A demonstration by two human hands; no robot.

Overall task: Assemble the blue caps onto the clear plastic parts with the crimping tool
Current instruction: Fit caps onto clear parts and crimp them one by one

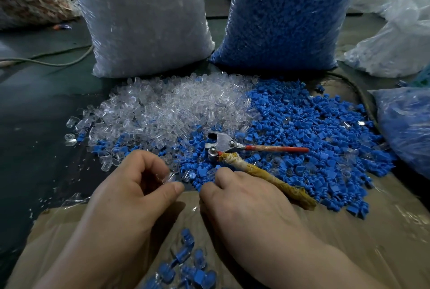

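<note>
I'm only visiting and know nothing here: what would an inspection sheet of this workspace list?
Surface: dark table, brown sheet at the near edge.
Job's things: pile of clear parts; pile of blue caps; crimping tool lying on the caps; assembled pieces nearest.
Clutter: stray clear bits left of the piles.
Hands: left hand pinches a clear part; right hand reaches into caps, grip unclear.
Cables: pale cord at left.
Surroundings: bag of clear parts, bag of blue caps.

a heap of clear plastic parts meets a wider spread of blue caps to its right; the crimping tool lies flat atop the caps where both mix, metal head leftward, one handle red, the other rag-wrapped.
</note>
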